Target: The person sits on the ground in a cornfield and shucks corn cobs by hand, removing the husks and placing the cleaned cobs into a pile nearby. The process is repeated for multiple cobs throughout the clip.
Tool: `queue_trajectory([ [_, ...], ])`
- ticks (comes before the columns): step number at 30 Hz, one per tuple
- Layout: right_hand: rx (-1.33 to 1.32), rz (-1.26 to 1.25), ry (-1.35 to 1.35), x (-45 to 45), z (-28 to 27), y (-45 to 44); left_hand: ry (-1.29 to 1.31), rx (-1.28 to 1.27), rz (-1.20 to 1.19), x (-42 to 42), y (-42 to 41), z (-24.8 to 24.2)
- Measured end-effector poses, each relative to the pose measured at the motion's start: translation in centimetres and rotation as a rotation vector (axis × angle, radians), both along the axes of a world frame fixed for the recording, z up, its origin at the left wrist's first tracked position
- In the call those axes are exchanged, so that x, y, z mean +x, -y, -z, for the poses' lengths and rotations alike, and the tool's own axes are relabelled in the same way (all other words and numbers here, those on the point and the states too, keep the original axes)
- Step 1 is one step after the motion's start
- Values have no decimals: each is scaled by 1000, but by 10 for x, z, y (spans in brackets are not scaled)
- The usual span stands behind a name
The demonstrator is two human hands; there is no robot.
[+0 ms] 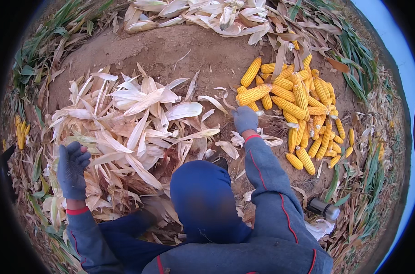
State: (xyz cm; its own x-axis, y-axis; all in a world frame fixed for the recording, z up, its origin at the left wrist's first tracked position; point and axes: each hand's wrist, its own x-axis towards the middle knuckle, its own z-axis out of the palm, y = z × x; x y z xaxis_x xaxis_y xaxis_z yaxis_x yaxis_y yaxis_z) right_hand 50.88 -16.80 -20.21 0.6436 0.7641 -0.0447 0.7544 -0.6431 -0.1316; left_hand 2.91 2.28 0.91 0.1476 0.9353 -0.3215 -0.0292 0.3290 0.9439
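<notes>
My left hand (pixel 73 167), in a grey knitted glove with a bare fingertip showing, is raised over the left edge of a heap of dry corn husks (pixel 139 120). Its fingers are partly curled and I see nothing held in them. My right hand (pixel 245 119), also gloved, reaches out to the near left edge of a pile of husked yellow corn cobs (pixel 291 106). Just beyond its fingers lies one corn cob (pixel 253 95); whether they touch it is unclear, as the fingertips point away from view.
Cut corn stalks with green leaves (pixel 359 65) line the right side. More husks (pixel 228 17) lie at the far edge of the bare soil (pixel 152 51). A metal flask (pixel 323 208) rests at the lower right beside a white plastic bag (pixel 319 228). A smaller group of cobs (pixel 22 133) is at far left.
</notes>
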Motion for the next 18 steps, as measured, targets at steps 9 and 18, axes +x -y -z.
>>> queue_trajectory([
  [9,581,10,-106,-7,-31,36,58,76,24,18,26,-38],
  [18,77,-731,-568,-160,-131,-123,-731,521,260,-3,70,-2],
])
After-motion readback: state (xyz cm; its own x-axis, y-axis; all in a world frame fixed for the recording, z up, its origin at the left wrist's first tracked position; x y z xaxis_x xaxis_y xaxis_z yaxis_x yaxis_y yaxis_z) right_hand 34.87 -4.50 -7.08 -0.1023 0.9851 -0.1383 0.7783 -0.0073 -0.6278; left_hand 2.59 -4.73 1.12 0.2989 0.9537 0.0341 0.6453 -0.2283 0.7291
